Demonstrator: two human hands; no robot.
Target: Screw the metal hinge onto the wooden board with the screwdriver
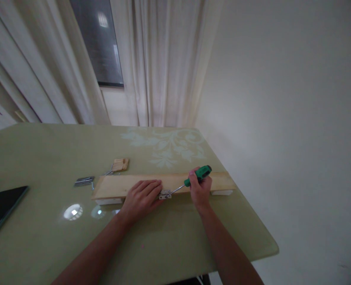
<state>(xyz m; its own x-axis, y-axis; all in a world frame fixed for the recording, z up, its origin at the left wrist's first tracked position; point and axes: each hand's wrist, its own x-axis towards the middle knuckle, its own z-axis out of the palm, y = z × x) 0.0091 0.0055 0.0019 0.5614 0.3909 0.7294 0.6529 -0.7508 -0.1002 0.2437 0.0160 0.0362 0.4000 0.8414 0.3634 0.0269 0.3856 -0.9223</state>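
A long pale wooden board (112, 185) lies across the table, raised on white blocks near its two ends. Against its front edge, near the middle, sits a small metal hinge (165, 194). My left hand (141, 199) grips the board beside the hinge, fingers over the top and thumb along the front edge. In my right hand (200, 194) is a screwdriver (203, 172) with a green and black handle, fingers wrapped round it. Its shaft slants down to the left, and the tip meets the hinge. Whether a screw sits under the tip is too small to tell.
Behind the board's left end are a small wooden piece (120, 164), some thin metal bits and a dark metal piece (84, 181). A black tablet-like device (3, 209) lies far left. The green table (169, 253) ends near the white wall (296, 138) on the right.
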